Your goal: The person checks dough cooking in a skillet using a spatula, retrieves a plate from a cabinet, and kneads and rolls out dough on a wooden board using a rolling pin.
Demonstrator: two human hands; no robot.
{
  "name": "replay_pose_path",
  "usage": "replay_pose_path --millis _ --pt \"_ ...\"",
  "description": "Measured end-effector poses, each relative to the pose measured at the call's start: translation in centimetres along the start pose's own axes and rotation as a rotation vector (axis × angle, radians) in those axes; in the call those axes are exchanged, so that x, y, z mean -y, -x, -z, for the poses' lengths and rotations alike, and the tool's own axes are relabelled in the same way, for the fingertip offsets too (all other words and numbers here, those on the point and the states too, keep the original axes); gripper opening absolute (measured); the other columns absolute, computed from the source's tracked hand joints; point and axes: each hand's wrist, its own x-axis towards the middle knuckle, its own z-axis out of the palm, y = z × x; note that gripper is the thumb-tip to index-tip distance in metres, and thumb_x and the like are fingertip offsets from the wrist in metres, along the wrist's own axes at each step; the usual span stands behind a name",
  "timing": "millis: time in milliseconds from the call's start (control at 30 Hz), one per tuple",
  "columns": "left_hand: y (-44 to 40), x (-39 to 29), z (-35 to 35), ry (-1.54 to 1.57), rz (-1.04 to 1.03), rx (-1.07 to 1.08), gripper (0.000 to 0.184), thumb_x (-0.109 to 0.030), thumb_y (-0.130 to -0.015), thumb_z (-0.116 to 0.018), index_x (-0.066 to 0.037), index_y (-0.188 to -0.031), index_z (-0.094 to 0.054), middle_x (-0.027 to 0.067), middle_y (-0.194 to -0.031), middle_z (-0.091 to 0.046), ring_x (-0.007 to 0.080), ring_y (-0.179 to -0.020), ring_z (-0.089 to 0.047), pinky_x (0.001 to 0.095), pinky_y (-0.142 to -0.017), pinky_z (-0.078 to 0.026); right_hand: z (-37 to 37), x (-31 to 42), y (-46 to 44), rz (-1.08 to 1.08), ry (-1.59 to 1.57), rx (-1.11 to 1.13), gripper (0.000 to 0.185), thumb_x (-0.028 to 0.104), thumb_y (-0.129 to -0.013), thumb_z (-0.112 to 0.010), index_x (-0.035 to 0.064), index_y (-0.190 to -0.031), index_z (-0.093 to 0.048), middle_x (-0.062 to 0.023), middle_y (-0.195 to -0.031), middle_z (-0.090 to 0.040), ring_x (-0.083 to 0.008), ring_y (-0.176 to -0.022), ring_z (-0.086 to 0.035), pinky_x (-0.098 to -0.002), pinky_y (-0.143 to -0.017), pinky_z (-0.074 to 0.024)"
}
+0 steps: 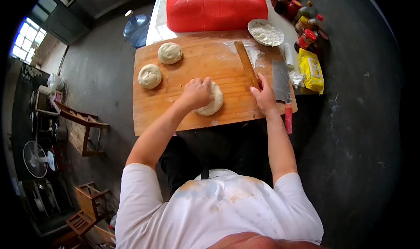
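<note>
A flattened round of dough (214, 101) lies near the front middle of the wooden board (236, 111). My left hand (198, 93) rests on its left side, fingers bent and close together; whether they grip the dough is hidden. At the right, my right hand (264, 95) is closed around the lower end of a wooden rolling pin (246, 63), which lies slanted on the board. Two more dough rounds, one (169, 53) farther back and one (149, 76) nearer, sit at the board's left. A cleaver (281, 80) with a red handle lies right of my right hand.
Behind the board stands a large red container (216, 8). A bowl of flour (266, 32) sits at the back right, with a yellow packet (310, 71) and several bottles (305, 38) beyond. A water jug (136, 29) and wooden stools (89, 128) stand at the left.
</note>
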Motion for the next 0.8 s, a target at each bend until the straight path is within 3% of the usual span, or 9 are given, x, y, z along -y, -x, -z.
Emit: replay_pose_path --millis 67,233,333,533,600,667,700,767,800 --pt "0.0 -0.3 2.1 0.035 -0.004 0.102 0.039 -0.027 -0.073 -0.059 -0.005 -0.105 -0.058 0.0204 -0.114 -0.050 0.0345 -0.109 -0.045 0.0420 -0.091 -0.038 0.0 0.2 1.6 0.000 -0.592 -0.059 0.053 0.006 -0.078 -0.053 -0.0011 -0.128 -0.037 -0.0102 -0.112 -0.053 -0.0199 -0.100 -0.053 -0.0293 -0.088 -0.0410" --pt "-2.0 0.1 4.4 0.165 -0.185 0.240 0.048 -0.021 -0.064 -0.071 -0.003 -0.106 -0.057 0.0173 -0.099 -0.058 0.0298 -0.093 -0.055 0.0368 -0.081 -0.045 -0.2 -1.1 3.3 -0.083 -0.776 -0.146 0.050 0.003 -0.078 -0.049 -0.0020 -0.127 -0.038 -0.0047 -0.101 -0.053 -0.0102 -0.084 -0.052 -0.0233 -0.075 -0.0430" --pt "-5.8 -1.7 7.0 0.749 0.042 0.215 0.045 -0.015 -0.066 -0.071 0.000 -0.106 -0.057 0.0078 -0.090 -0.063 0.0179 -0.082 -0.060 0.0287 -0.069 -0.048 -0.4 -1.4 3.4 -0.086 -0.851 -0.171 0.050 0.004 -0.079 -0.049 -0.0012 -0.127 -0.037 -0.0056 -0.099 -0.053 -0.0105 -0.080 -0.052 -0.0235 -0.072 -0.0443" --pt "-20.2 -1.1 2.6 1.708 0.101 0.030 0.025 -0.013 -0.081 -0.062 0.001 -0.101 -0.056 0.0095 -0.092 -0.062 0.0198 -0.080 -0.061 0.0331 -0.065 -0.050 -0.1 -1.2 3.6 -0.081 -0.821 -0.178 0.051 0.007 -0.079 -0.049 -0.0020 -0.127 -0.034 -0.0082 -0.098 -0.053 -0.0125 -0.082 -0.053 -0.0260 -0.071 -0.0474" --pt "-20.7 -2.6 2.3 1.323 0.378 0.060 0.029 -0.021 -0.079 -0.064 0.002 -0.098 -0.058 0.0109 -0.092 -0.061 0.0223 -0.082 -0.060 0.0339 -0.067 -0.049 -0.2 -1.4 3.7 -0.101 -0.801 -0.159 0.051 0.009 -0.079 -0.049 -0.0020 -0.126 -0.034 -0.0094 -0.099 -0.052 -0.0135 -0.085 -0.053 -0.0265 -0.073 -0.0479" --pt "-21.5 -2.4 2.6 0.668 0.333 0.166 0.042 -0.032 -0.077 -0.064 0.003 -0.100 -0.057 0.0167 -0.097 -0.059 0.0289 -0.090 -0.057 0.0373 -0.074 -0.048 -0.1 -1.0 3.7 -0.095 -0.825 -0.171 0.050 0.007 -0.079 -0.049 -0.0022 -0.126 -0.034 -0.0085 -0.097 -0.053 -0.0126 -0.082 -0.053 -0.0259 -0.072 -0.0476" --pt "-21.7 -2.6 2.7 0.667 0.333 0.169 0.042 -0.032 -0.077 -0.064 0.003 -0.100 -0.057 0.0167 -0.097 -0.059 0.0289 -0.090 -0.057 0.0373 -0.074 -0.048 -0.2 -0.9 3.6 -0.087 -0.857 -0.184 0.049 0.004 -0.079 -0.048 -0.0024 -0.126 -0.034 -0.0077 -0.095 -0.054 -0.0116 -0.078 -0.053 -0.0254 -0.071 -0.0474" --pt "-21.9 -3.3 3.2 0.005 0.212 -0.329 0.047 -0.038 -0.079 -0.059 0.000 -0.106 -0.056 0.0204 -0.110 -0.055 0.0335 -0.100 -0.053 0.0402 -0.083 -0.046 -0.5 -1.0 3.6 -0.093 -0.859 -0.197 0.049 0.004 -0.079 -0.048 -0.0025 -0.126 -0.034 -0.0077 -0.095 -0.054 -0.0116 -0.079 -0.053 -0.0254 -0.071 -0.0475" --pt "-22.3 -2.9 3.0 0.014 0.020 -0.348 0.048 -0.040 -0.081 -0.053 -0.004 -0.112 -0.054 0.0199 -0.118 -0.051 0.0367 -0.106 -0.049 0.0438 -0.089 -0.042 -0.5 -1.0 3.6 -0.092 -0.855 -0.205 0.049 0.004 -0.079 -0.048 -0.0027 -0.126 -0.034 -0.0078 -0.096 -0.054 -0.0116 -0.079 -0.053 -0.0254 -0.071 -0.0476"
